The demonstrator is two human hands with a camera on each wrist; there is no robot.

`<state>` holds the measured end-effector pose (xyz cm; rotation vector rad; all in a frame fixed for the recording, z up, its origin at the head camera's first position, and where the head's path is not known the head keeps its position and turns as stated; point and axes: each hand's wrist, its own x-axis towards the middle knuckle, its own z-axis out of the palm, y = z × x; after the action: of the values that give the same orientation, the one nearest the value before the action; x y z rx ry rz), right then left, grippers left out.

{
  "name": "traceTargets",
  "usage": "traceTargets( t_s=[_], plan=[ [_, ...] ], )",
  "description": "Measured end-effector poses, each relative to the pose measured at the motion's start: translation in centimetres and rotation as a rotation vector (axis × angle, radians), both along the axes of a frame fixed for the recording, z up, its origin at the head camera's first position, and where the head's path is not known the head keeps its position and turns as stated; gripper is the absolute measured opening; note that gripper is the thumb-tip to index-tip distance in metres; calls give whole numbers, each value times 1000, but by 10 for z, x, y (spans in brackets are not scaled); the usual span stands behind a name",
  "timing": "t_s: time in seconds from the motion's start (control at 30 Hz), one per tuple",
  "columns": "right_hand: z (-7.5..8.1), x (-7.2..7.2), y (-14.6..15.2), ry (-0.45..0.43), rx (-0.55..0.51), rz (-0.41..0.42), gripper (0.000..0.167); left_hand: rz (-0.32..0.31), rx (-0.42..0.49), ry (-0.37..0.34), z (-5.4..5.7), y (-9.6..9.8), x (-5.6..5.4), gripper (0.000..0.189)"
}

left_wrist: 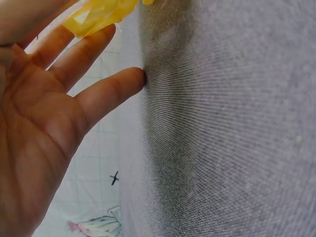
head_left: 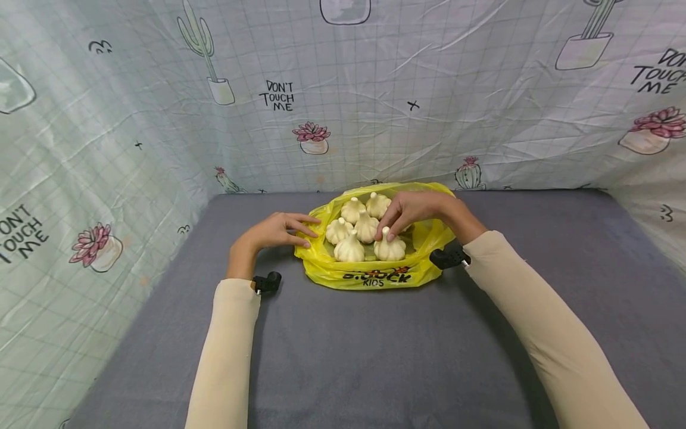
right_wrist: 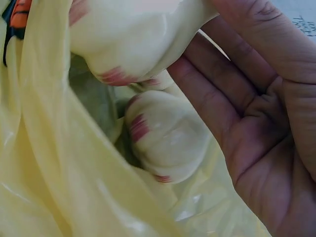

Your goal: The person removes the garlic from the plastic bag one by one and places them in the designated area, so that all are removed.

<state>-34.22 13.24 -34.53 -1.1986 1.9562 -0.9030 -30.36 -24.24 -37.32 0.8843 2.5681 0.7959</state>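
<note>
Several white garlic bulbs (head_left: 349,247) sit inside a yellow plastic bag (head_left: 321,271) that lies with its mouth spread wide on the table. My right hand (head_left: 415,208) reaches over the bag and pinches the front right garlic bulb (head_left: 390,249) between thumb and fingers. In the right wrist view, reddish streaks mark its base, and another garlic bulb (right_wrist: 168,133) shows below it. At the bag's left rim, my left hand (head_left: 276,231) touches the plastic with nearly straight fingers. The left wrist view shows its palm and a thumb (left_wrist: 111,96) held apart from the yellow film.
A grey cloth (head_left: 343,345) covers the table under the bag. Behind and at the sides hangs a pale grid-patterned curtain (head_left: 364,119) printed with cacti and words; it meets the table's far edge just behind the bag.
</note>
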Motion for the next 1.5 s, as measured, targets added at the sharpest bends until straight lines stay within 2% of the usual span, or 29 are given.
traceTargets(
  t_s=[0.27,0.5,0.83,1.07,1.3,1.5],
  plan=[
    [16,8,10,27,-56,-7,25,19,-3,-9,1,1,0,30],
    [27,15,25,96,-64,-53,25,31,5,-8,-3,0,1,30],
    [33,21,48,98,-115,-103,27,28,6,-13,-3,0,2,30],
    [36,22,61,175,-132,-126,25,35,-7,-5,-2,1,3,30],
    [37,24,74,217,-124,-217,24,31,-10,-10,-2,2,1,30],
    [36,24,86,275,-154,-235,24,25,-22,-13,0,2,0,29]
  ],
)
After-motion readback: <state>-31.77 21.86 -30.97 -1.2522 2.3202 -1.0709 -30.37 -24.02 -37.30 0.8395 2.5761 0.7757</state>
